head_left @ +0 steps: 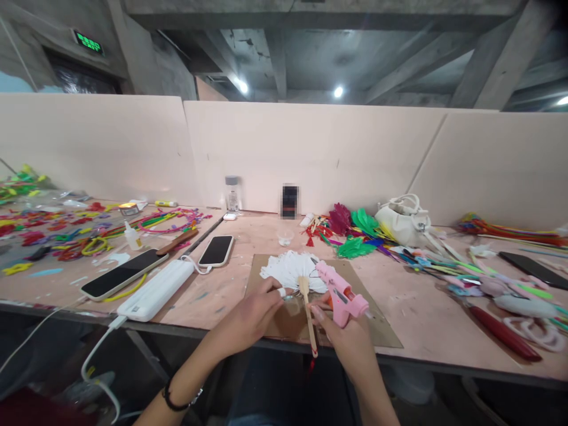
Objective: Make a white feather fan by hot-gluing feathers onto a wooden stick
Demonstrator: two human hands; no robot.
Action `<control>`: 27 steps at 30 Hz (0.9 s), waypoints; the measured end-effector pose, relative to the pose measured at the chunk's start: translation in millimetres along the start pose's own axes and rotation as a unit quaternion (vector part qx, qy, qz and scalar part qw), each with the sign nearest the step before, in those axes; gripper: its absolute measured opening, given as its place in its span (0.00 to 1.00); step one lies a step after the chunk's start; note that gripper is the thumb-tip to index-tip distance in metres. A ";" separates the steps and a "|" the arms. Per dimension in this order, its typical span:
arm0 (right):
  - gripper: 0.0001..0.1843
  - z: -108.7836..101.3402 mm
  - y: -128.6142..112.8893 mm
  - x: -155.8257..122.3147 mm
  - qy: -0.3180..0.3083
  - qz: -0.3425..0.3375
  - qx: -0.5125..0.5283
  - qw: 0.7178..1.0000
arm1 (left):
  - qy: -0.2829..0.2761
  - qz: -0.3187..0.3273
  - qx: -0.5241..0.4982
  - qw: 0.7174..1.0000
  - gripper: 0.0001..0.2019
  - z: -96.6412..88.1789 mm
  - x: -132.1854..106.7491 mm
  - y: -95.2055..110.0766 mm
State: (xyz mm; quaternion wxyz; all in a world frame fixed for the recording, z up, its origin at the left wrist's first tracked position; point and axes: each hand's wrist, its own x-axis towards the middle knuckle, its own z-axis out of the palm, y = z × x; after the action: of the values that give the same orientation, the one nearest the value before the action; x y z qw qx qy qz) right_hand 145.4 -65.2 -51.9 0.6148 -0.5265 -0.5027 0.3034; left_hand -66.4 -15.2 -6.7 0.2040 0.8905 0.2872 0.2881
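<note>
A white round fan with a light wooden handle lies on a brown cardboard sheet in front of me. My left hand is closed at the fan's lower left edge, its fingertips gripping the white part near the handle. My right hand is wrapped round a pink glue gun, and its thumb and fingers also come up against the fan's handle. The gun's nozzle points up and left over the fan's white face. A red cord hangs from the handle's end.
On the left lie two phones, a white power bank with a cable, and a glue bottle. Coloured feathers, a white handbag and a red-handled tool lie right. A bottle stands behind.
</note>
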 end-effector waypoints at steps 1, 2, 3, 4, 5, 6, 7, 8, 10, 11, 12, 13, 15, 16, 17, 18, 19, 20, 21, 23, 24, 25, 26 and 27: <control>0.18 0.2 -2.0 -1.0 -0.007 0.013 0.017 1.000 | 0.013 0.015 -0.002 1.000 0.14 3.6 1.2 -0.9; 0.19 0.3 -3.8 -1.8 -0.015 0.032 0.033 0.999 | 0.028 0.033 -0.002 0.999 0.14 7.3 2.5 -1.8; 0.21 0.2 -5.2 -2.4 -0.022 0.053 0.046 0.997 | 0.042 0.052 -0.001 0.998 0.14 10.7 4.0 -2.6; 0.22 0.0 -6.1 -2.7 -0.025 0.073 0.053 0.996 | 0.055 0.069 0.000 0.996 0.14 13.7 5.3 -3.1; 0.23 -0.3 -6.5 -2.8 -0.025 0.087 0.056 0.994 | 0.066 0.085 0.001 0.994 0.13 16.0 6.5 -3.2; 0.24 -0.8 -6.4 -2.6 -0.023 0.095 0.058 0.994 | 0.073 0.095 0.005 0.993 0.13 17.7 7.5 -2.8; 0.24 -1.5 -5.7 -2.3 -0.019 0.094 0.058 0.994 | 0.078 0.103 0.009 0.992 0.12 18.8 8.2 -2.1; 0.24 -2.2 -4.5 -1.7 -0.017 0.087 0.054 0.995 | 0.080 0.108 0.015 0.991 0.12 19.4 8.7 -1.0; 0.23 -3.7 -1.5 -0.5 -0.024 0.061 0.043 0.997 | 0.078 0.119 0.030 0.989 0.12 19.3 9.2 1.6; 0.22 -4.5 0.2 0.0 -0.032 0.048 0.038 0.998 | 0.074 0.125 0.037 0.989 0.12 19.0 9.4 2.8; 0.22 -5.2 1.7 0.4 -0.038 0.040 0.035 0.998 | 0.072 0.132 0.044 0.988 0.12 18.6 9.6 3.7; 0.22 -5.7 3.0 0.7 -0.042 0.036 0.035 0.998 | 0.071 0.139 0.049 0.987 0.13 18.3 9.7 4.3; 0.22 -6.3 4.8 0.7 -0.046 0.034 0.036 0.998 | 0.074 0.152 0.054 0.984 0.13 18.3 9.8 4.3; 0.22 -6.4 5.3 0.7 -0.048 0.033 0.036 0.998 | 0.077 0.159 0.056 0.983 0.12 18.5 9.9 3.8; 0.22 -6.4 5.6 0.6 -0.051 0.028 0.037 0.998 | 0.079 0.166 0.058 0.981 0.12 18.9 10.0 3.1; 0.21 -6.4 5.7 0.6 -0.054 0.022 0.037 0.998 | 0.080 0.170 0.060 0.980 0.12 19.3 10.1 2.3; 0.21 -6.4 5.7 0.6 -0.060 0.017 0.037 0.997 | 0.080 0.174 0.063 0.979 0.13 19.8 10.2 1.5; 0.20 -6.4 5.7 0.7 -0.065 0.013 0.037 0.997 | 0.081 0.177 0.066 0.979 0.13 20.2 10.4 0.9; 0.20 -6.4 5.6 0.8 -0.068 0.011 0.038 0.997 | 0.082 0.180 0.069 0.978 0.13 20.5 10.7 0.4; 0.20 -6.8 5.3 0.9 -0.071 0.014 0.041 0.997 | 0.088 0.189 0.073 0.975 0.13 20.7 11.6 0.1; 0.19 -7.1 5.1 0.9 -0.072 0.017 0.042 0.996 | 0.091 0.193 0.075 0.974 0.13 20.6 12.1 0.2; 0.19 -7.5 5.0 0.9 -0.072 0.019 0.042 0.996 | 0.091 0.197 0.077 0.973 0.14 20.3 12.6 0.6; 0.19 -7.9 4.9 0.9 -0.071 0.021 0.041 0.996 | 0.090 0.202 0.078 0.972 0.14 19.9 13.3 1.1; 0.19 -8.3 4.9 0.9 -0.072 0.022 0.039 0.996 | 0.088 0.207 0.080 0.971 0.14 19.4 13.9 1.7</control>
State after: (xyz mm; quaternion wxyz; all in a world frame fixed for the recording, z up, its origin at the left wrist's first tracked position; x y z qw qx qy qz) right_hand 154.2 -66.0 -55.8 0.5900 -0.4901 -0.5219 0.3733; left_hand -44.2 -11.5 -14.9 0.0422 0.9150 0.1359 0.3776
